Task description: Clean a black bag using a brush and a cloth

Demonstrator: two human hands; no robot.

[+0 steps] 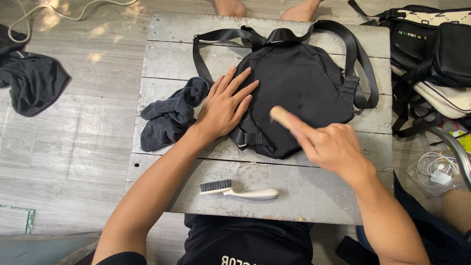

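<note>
A black backpack (pixel 299 83) lies flat on a low grey wooden table (pixel 304 191), its straps spread toward the far edge. My left hand (pixel 226 104) rests palm down with fingers spread on the bag's left side, next to a dark grey cloth (pixel 169 118). My right hand (pixel 328 145) is closed around a wooden-handled brush (pixel 280 116), whose pale end sticks out over the bag's lower middle; the hand looks motion-blurred. The bristles are hidden.
A white-handled brush (pixel 240 190) with black bristles lies near the table's front edge. More bags (pixel 431 54) and cables (pixel 436 169) are piled at the right. Dark clothing (pixel 32 81) lies on the floor at left. Someone's bare feet (pixel 230 7) show beyond the table.
</note>
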